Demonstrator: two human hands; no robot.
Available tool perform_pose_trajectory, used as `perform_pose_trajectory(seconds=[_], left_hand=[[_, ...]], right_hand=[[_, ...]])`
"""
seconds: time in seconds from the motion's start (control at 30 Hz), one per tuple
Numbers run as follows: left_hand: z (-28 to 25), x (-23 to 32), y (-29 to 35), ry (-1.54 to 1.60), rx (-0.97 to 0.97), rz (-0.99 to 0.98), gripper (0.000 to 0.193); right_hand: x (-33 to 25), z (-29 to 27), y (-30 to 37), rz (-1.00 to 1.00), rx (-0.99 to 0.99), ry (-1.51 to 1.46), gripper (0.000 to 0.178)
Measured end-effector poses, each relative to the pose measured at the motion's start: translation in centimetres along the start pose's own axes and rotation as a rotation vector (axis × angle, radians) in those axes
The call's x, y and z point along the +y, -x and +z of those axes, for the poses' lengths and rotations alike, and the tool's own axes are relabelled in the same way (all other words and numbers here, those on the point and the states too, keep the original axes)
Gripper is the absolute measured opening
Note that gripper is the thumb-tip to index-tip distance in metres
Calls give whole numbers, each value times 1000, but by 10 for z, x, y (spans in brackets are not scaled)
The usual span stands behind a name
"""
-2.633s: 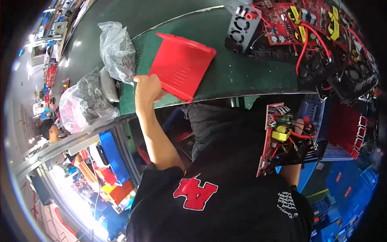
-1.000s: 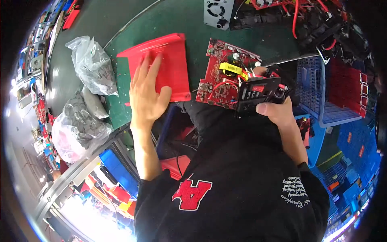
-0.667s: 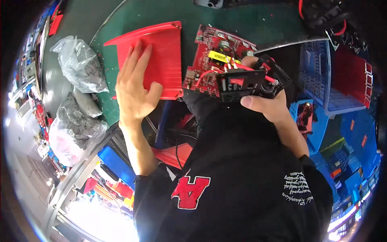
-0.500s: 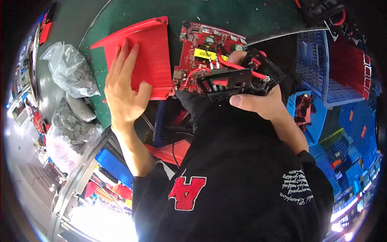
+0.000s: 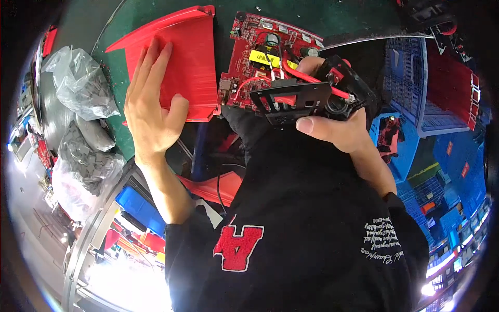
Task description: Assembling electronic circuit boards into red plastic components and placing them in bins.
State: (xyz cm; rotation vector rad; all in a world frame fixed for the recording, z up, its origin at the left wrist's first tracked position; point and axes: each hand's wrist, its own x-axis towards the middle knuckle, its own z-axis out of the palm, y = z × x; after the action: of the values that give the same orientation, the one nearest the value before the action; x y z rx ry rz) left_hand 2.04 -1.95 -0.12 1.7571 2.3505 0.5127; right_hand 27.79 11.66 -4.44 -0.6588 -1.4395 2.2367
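Note:
My left hand lies flat on a red metal housing panel with raised edges, fingers stretched out and slightly apart. Beside it, to the right, is a red circuit board crowded with parts, among them a yellow-wrapped transformer. Red wires run from the board to black end plates at its near side. My right hand is closed round these black end plates, thumb in front and fingers behind. One plate carries a red rocker switch; the other has a round black opening. Part of the fingers is hidden behind the plates.
Clear bags of dark small parts sit at the left of the green table. A blue crate holding red panels stands at the right, near a smaller blue bin. Another red panel is below the table edge.
The view has shifted a little, so the panel and board appear slightly higher. My left hand stays flat on the panel, and my right hand keeps hold of the end plates.

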Motion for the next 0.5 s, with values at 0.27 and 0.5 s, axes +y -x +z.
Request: perform_pose_trajectory(seconds=[0.27,0.5], left_hand=[[-3,-1,0,-27,-44,4,70],[1,-2,-1,-17,-44,3,69]], right_hand=[[0,0,-3,-11,-17,-61,60],[2,-1,-3,-31,-27,-68,60]])
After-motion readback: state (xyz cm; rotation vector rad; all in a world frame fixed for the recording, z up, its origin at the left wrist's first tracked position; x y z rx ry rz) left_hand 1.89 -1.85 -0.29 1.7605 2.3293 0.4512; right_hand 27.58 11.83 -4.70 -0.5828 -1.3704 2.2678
